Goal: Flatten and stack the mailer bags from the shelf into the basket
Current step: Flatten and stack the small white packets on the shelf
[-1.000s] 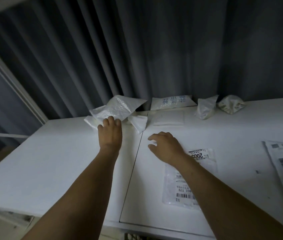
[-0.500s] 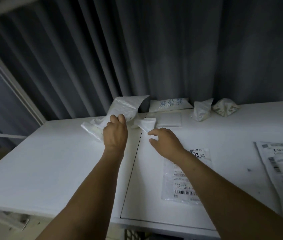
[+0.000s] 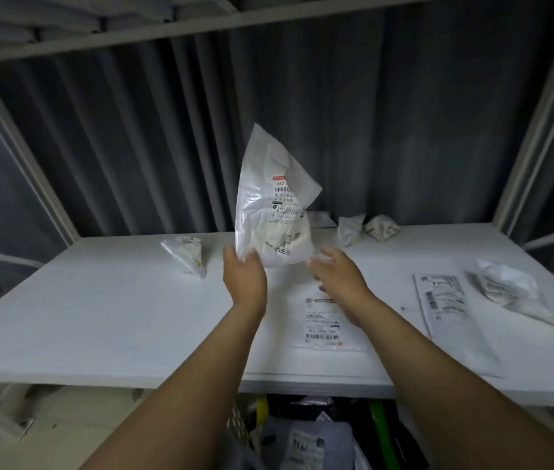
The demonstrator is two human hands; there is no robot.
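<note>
Centre frame: left grip [image 3: 245,283] holds lower corner of white mailer bag [image 3: 273,212], upright above shelf [image 3: 99,300]. Beside bag's bottom edge, right grip [image 3: 336,279] w/ fingers relaxed, empty. Bottom centre: basket [image 3: 241,424] below shelf.

My left hand [image 3: 245,278] grips the lower left corner of a white mailer bag [image 3: 273,212], upright above the shelf [image 3: 99,317]. My right hand [image 3: 336,276], blurred, fingers loose, is at the bag's 5 o'clock corner; I cannot tell if it touches. From the held bag, a crumpled bag [image 3: 185,254] lies at 9 o'clock, a crumpled pair [image 3: 350,228] at 3, and a flat labelled bag [image 3: 323,325] at 5. A long flat bag [image 3: 445,300] and a rumpled bag [image 3: 506,286] lie at 4. The basket [image 3: 302,439] sits at 6.
</note>
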